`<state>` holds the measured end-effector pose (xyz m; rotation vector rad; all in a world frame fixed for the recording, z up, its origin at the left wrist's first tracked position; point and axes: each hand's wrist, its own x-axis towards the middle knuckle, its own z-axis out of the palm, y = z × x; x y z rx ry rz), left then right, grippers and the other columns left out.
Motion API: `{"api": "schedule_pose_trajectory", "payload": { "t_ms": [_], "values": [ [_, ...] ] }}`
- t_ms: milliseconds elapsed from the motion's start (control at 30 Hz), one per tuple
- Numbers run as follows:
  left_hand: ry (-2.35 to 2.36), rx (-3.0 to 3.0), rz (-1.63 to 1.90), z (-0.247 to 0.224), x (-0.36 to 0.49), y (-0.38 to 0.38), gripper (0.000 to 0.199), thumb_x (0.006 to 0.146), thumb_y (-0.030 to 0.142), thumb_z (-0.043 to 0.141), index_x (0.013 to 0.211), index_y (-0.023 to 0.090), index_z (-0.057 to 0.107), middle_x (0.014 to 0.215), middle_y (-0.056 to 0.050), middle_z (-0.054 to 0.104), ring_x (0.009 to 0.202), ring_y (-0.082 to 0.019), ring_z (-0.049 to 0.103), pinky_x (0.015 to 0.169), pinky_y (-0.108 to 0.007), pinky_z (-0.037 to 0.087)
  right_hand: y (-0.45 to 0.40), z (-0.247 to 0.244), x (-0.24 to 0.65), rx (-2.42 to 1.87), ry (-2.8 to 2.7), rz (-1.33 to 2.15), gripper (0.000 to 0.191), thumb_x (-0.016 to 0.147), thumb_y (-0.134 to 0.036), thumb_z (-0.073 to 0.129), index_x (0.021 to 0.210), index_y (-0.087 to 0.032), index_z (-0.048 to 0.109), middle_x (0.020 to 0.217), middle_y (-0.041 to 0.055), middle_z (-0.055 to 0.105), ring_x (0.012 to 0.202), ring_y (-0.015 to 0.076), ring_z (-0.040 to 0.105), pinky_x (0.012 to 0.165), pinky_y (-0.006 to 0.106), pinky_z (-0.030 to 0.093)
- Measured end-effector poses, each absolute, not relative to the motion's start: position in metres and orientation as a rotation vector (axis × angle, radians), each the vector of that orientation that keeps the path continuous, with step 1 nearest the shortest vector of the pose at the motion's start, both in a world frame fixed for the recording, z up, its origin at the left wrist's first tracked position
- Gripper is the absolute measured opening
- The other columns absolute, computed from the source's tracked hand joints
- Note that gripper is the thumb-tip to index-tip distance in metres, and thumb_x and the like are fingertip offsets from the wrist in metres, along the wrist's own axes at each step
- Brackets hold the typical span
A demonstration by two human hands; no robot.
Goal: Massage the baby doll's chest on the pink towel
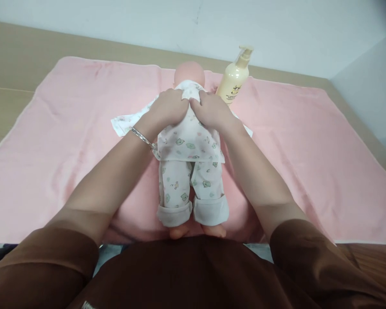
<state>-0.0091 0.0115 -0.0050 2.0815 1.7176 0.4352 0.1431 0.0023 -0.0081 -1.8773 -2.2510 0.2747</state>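
Observation:
A baby doll point(189, 74) lies on a pink blanket, its bald head away from me and its feet near my body. It has on a white printed shirt point(189, 143) and matching trousers point(176, 182) with turned-up cuffs. My left hand point(170, 107), bracelet at the wrist, is closed on the shirt's upper left part. My right hand point(212, 110) is closed on the upper right part, its thumb close to the left one. Most fingertips are hidden. The shirt's sleeves spread out to both sides. No face of the doll shows.
Beyond my right hand, a cream pump bottle point(234, 79) stands on the pink blanket point(309, 150). The blanket covers much of a wooden surface point(13, 56). A pale wall point(131, 25) rises behind it, with another at the right.

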Motion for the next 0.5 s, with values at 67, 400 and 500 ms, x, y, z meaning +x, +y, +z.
{"api": "schedule_pose_trajectory", "payload": {
  "t_ms": [67,400,500],
  "values": [
    [1.685,2.024,0.526,-0.016,-0.015,0.024,0.038,0.099,0.038,0.038,0.11,0.02,0.07,0.126,-0.016,0.073,0.118,-0.032,0.066,0.11,-0.047,0.051,-0.004,-0.005,0.137,-1.889,-2.286,0.236,0.057,0.111,-0.04,0.028,0.14,-0.003,0.06,0.139,0.0254,0.068,0.135,0.0434,0.063,0.117,0.059,0.049],
    [1.782,2.018,0.565,-0.028,-0.011,0.029,0.05,0.102,0.051,0.034,0.122,0.021,0.069,0.136,-0.018,0.069,0.131,-0.036,0.062,0.117,-0.05,0.046,0.021,-0.017,0.151,-1.761,-2.194,0.433,0.05,0.107,-0.042,0.037,0.144,-0.017,0.058,0.148,0.0147,0.065,0.142,0.0391,0.059,0.119,0.061,0.048],
    [1.751,2.068,0.507,-0.02,-0.012,0.023,0.048,0.104,0.046,0.033,0.123,0.018,0.068,0.137,-0.019,0.068,0.129,-0.036,0.063,0.114,-0.051,0.047,0.023,-0.016,0.156,-1.738,-2.16,0.514,0.056,0.107,-0.045,0.037,0.154,-0.016,0.05,0.16,0.0152,0.057,0.149,0.038,0.052,0.124,0.06,0.043]
  ]
}}
